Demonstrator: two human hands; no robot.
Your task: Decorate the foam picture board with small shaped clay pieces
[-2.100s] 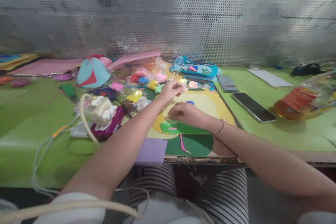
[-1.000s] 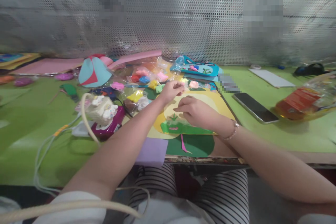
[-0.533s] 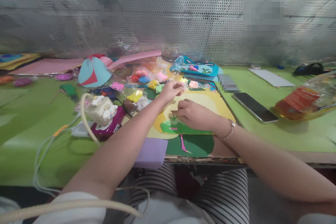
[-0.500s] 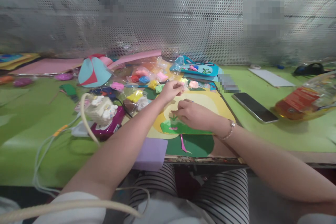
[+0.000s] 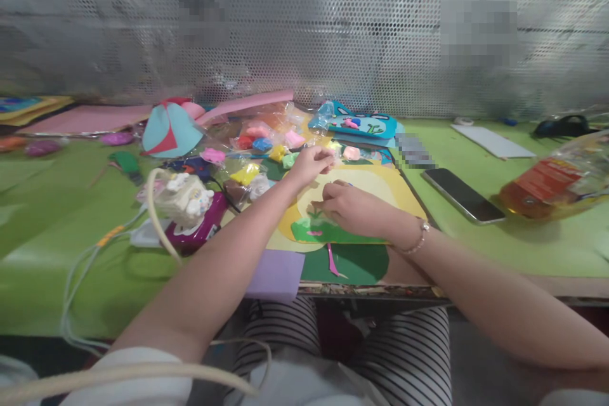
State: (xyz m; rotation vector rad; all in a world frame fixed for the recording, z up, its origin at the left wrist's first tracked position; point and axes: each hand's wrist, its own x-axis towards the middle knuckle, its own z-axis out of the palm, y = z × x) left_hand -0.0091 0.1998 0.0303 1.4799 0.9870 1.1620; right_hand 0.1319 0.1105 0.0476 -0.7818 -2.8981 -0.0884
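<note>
A yellow paper picture (image 5: 404,193) with a pale oval and a green grass strip lies in front of me. Over its upper left part my left hand (image 5: 313,165) hovers with curled fingers pinched together; whatever is in them is too small to make out. My right hand (image 5: 349,203) rests on the middle of the picture, fingers bent and thumb side low beside a small green plant shape (image 5: 314,214). Anything between those fingers is hidden. Dark green paper (image 5: 356,263) and a pink strip (image 5: 332,260) lie below the picture.
Bagged lumps of coloured clay (image 5: 261,144) lie behind to the left. A purple box (image 5: 197,228) with a cable stands left of my left arm. At right are a phone (image 5: 462,195) and a bottle of amber liquid (image 5: 542,184). A blue craft piece (image 5: 364,124) lies behind.
</note>
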